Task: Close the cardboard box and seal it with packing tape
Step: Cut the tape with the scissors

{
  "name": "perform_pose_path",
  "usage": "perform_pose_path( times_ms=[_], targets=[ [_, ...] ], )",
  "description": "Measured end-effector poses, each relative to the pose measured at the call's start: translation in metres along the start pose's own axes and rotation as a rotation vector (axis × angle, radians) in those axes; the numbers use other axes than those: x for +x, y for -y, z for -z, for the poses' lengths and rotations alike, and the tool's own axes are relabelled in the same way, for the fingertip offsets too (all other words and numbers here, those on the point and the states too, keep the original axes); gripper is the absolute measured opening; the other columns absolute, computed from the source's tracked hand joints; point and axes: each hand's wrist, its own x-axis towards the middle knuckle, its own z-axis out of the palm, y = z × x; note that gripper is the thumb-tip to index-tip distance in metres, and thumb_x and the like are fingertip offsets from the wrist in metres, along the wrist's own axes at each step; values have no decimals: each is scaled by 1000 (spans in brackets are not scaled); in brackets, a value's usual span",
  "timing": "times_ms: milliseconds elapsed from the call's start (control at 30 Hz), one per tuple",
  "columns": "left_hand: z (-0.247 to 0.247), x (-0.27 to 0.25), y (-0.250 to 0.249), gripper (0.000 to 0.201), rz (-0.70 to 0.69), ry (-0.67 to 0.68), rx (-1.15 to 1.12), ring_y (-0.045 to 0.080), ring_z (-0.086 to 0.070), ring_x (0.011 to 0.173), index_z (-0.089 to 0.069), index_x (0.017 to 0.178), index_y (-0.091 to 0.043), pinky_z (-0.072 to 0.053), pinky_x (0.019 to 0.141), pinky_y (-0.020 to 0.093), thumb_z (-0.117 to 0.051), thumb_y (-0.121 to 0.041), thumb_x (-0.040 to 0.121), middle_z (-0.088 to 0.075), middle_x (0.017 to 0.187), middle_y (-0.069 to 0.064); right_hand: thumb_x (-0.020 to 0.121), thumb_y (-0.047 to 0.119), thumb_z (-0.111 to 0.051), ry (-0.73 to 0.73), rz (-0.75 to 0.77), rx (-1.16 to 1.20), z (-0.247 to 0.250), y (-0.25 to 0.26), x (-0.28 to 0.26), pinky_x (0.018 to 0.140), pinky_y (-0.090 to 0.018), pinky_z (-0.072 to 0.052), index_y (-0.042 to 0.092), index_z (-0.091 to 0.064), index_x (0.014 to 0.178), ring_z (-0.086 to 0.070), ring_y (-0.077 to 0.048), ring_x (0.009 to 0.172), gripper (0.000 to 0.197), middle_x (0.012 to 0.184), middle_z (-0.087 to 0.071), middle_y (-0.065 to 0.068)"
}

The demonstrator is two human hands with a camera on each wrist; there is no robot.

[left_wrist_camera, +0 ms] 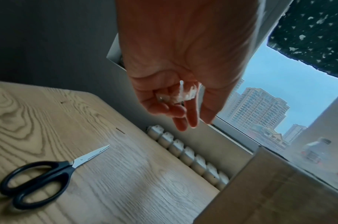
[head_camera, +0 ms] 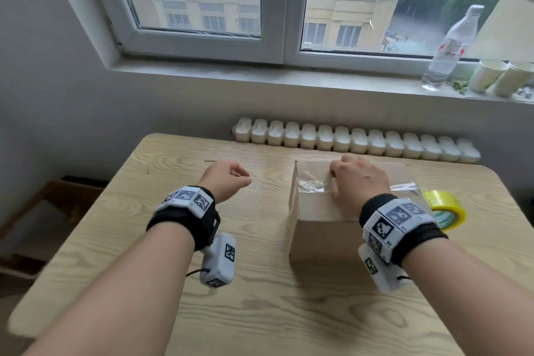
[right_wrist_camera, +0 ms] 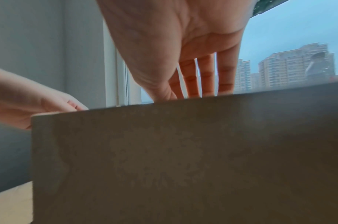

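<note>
The brown cardboard box [head_camera: 323, 228] stands shut on the wooden table [head_camera: 260, 312], right of centre. A strip of clear packing tape [head_camera: 313, 185] runs across its top and sticks out past the right edge. My right hand [head_camera: 357, 179] lies on the box top with straight fingers [right_wrist_camera: 206, 75] pressing the tape down. My left hand [head_camera: 231, 178] hovers over the table left of the box, its fingers curled round a crumpled scrap of clear tape [left_wrist_camera: 177, 94]. The yellow tape roll [head_camera: 446, 208] lies on the table just right of the box.
Black-handled scissors [left_wrist_camera: 39, 178] lie on the table to the left, seen only in the left wrist view. A white radiator [head_camera: 355, 140] runs behind the table. On the window sill at the far right stand a plastic bottle [head_camera: 450, 46] and two paper cups [head_camera: 488, 75].
</note>
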Motion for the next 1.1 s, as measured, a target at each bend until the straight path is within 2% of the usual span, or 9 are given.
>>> perform_pose_path(
  times_ms=[167, 300, 500, 633, 767, 833, 867, 967, 1100],
  targets=[
    [7, 24, 61, 20, 248, -141, 230, 29, -62, 87, -73, 84, -11, -51, 80, 31, -54, -16, 86, -70, 91, 7, 95, 32, -39, -43, -62, 42, -4, 5, -5, 67, -29, -38, 22, -59, 111, -49, -18, 99, 28, 105, -53, 2],
    [-9, 38, 111, 25, 371, -5, 418, 32, -54, 76, -67, 77, -7, -42, 69, 29, -52, -24, 90, -61, 79, 13, 90, 32, -48, -61, -101, 50, -11, 7, -1, 69, -30, -39, 23, -57, 112, -47, -19, 103, 26, 107, -52, 1],
    [-48, 69, 156, 21, 422, 119, 461, 32, -58, 79, -52, 94, -4, -49, 75, 37, -56, -22, 84, -64, 89, 14, 84, 31, -54, -96, -148, 50, -18, 8, 3, 71, -29, -36, 24, -59, 107, -46, -19, 103, 24, 106, -51, 2],
    [-62, 68, 172, 41, 420, 82, 491, 38, -63, 85, -57, 103, -6, -49, 70, 35, -63, -33, 73, -66, 95, 18, 84, 26, -54, -123, -175, 72, -22, 11, 1, 75, -31, -38, 21, -60, 105, -45, -20, 104, 23, 106, -50, 0],
    [-66, 71, 183, 65, 435, 257, 460, 27, -68, 75, -56, 116, -4, -54, 73, 33, -74, -32, 60, -69, 72, 5, 84, 24, -56, -148, -163, 92, -25, 11, -2, 79, -32, -40, 18, -60, 105, -45, -21, 103, 22, 106, -50, -2],
    [-59, 66, 168, 47, 470, 348, 371, 24, -70, 75, -63, 104, -3, -55, 74, 31, -76, -29, 67, -71, 75, 7, 84, 23, -56, -148, -150, 102, -24, 12, -3, 79, -30, -39, 18, -60, 105, -45, -20, 102, 22, 105, -51, -1],
    [-53, 60, 155, 32, 483, 343, 311, 21, -68, 69, -65, 92, -2, -53, 65, 26, -74, -25, 73, -69, 74, 10, 84, 24, -56, -143, -149, 110, -22, 11, -3, 80, -30, -39, 19, -60, 105, -46, -20, 102, 22, 105, -51, 0],
    [-30, 52, 107, 24, 482, 306, -58, 12, -37, 26, -51, 64, -9, -27, 35, 16, -60, -21, 83, -49, 43, 2, 86, 25, -56, -115, -160, 169, -16, 9, -4, 79, -29, -40, 22, -63, 104, -49, -17, 100, 20, 103, -54, 3],
    [8, 40, 6, 26, 196, 320, -386, 7, -28, 36, -60, 76, -10, -20, 38, 17, -58, -29, 92, -49, 49, -3, 92, 27, -51, 0, -181, 370, -7, 0, -7, 76, -27, -37, 26, -63, 97, -53, -15, 92, 13, 98, -57, 7]
  ],
)
